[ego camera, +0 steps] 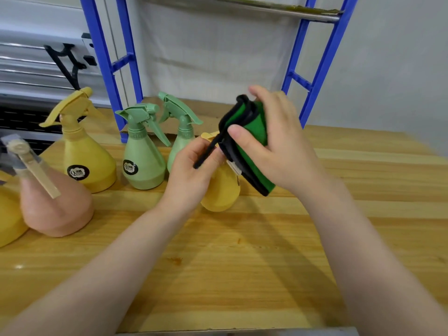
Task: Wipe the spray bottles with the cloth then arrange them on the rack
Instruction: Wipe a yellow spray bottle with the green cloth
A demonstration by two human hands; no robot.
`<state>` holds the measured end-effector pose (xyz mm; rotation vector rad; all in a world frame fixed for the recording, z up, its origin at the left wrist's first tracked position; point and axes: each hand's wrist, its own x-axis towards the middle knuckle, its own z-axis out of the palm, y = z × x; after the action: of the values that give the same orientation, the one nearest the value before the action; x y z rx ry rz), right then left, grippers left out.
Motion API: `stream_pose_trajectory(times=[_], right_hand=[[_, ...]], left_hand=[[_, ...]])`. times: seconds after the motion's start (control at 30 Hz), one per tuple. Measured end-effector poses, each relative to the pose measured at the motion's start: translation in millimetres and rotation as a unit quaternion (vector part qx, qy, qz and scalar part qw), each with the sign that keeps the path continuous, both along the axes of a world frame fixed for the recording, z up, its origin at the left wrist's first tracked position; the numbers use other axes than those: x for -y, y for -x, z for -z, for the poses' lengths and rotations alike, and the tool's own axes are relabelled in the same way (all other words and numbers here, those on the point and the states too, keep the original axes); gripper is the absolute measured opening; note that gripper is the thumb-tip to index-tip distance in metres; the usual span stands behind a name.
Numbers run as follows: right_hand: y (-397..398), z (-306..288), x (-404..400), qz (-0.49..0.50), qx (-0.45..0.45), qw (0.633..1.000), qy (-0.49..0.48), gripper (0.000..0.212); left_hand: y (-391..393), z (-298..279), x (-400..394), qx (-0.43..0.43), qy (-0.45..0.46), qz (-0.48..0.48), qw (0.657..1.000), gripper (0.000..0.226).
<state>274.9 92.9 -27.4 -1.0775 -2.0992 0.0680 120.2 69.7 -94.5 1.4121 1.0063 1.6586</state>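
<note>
My right hand [274,146] grips a folded green cloth [252,132] with black edging, thumb pressed on its front. My left hand [194,170] pinches the cloth's black edge strip just left of it. Behind and below both hands stands a small yellow spray bottle [221,192], mostly hidden. Two green spray bottles [141,163] [180,139] stand behind my left hand. A tall yellow bottle [83,154], a pink bottle [53,209] and part of another yellow bottle [7,219] sit at the left. The blue rack [315,76] rises at the back of the table.
The wooden table [242,263] spreads in front of me. A grey shelf board [242,8] spans the rack's top. Cardboard [167,132] lies on the rack's bottom level. White metal rails and a black bracket [65,61] are at the back left.
</note>
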Motion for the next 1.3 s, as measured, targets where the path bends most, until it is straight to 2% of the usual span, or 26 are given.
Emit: stream_pose_trajectory(times=[0.1, 0.17, 0.23, 0.3, 0.37, 0.43, 0.5, 0.63, 0.7, 0.77, 0.9, 1.1, 1.2, 1.3], right_hand=[[11, 4, -4, 0.034, -0.085, 0.996, -0.024, 0.083], [15, 8, -2, 0.036, -0.147, 0.982, -0.110, 0.069], [16, 11, 2, 0.016, -0.158, 0.974, -0.161, 0.050], [14, 13, 6, 0.006, -0.119, 0.983, -0.139, 0.041], [11, 14, 10, -0.025, -0.098, 0.993, -0.061, 0.035], [4, 13, 12, -0.078, -0.111, 0.991, 0.024, 0.040], [1, 13, 12, -0.106, -0.109, 0.986, 0.068, 0.051], [12, 21, 11, -0.077, -0.105, 0.991, 0.026, 0.054], [18, 28, 11, -0.061, -0.133, 0.989, 0.029, 0.053], [22, 34, 9, -0.042, -0.152, 0.987, 0.031, 0.050], [28, 42, 2, 0.003, -0.170, 0.985, 0.013, 0.047], [30, 43, -8, 0.041, -0.191, 0.981, 0.012, 0.059], [28, 47, -12, 0.021, -0.215, 0.976, 0.010, 0.043], [23, 52, -11, -0.043, -0.274, 0.960, 0.028, 0.024]], left_hand=[[-2, 1, -4, 0.043, 0.029, -0.002, 0.999, 0.011], [-2, 3, -6, 0.045, 0.028, -0.004, 0.999, 0.013], [-3, 2, -4, 0.050, 0.012, -0.004, 0.999, 0.012], [-3, 1, -2, 0.061, 0.003, -0.008, 0.998, 0.010], [-3, 0, -2, 0.109, 0.012, -0.002, 0.994, 0.013], [-3, -1, -3, 0.149, 0.017, -0.003, 0.989, 0.017], [-4, -1, -3, 0.159, 0.025, 0.001, 0.987, 0.015], [-3, 1, -1, 0.130, 0.020, 0.003, 0.991, 0.011], [-2, 2, -1, 0.094, 0.012, -0.016, 0.995, 0.023], [-2, 2, -1, 0.108, 0.010, -0.010, 0.994, 0.029], [-3, 7, -4, 0.092, 0.008, -0.014, 0.996, 0.015], [-4, 12, -8, 0.088, 0.014, -0.028, 0.996, 0.011], [-8, 12, -6, 0.068, 0.004, -0.031, 0.997, 0.010], [-9, 10, -5, 0.035, -0.005, -0.038, 0.999, 0.004]])
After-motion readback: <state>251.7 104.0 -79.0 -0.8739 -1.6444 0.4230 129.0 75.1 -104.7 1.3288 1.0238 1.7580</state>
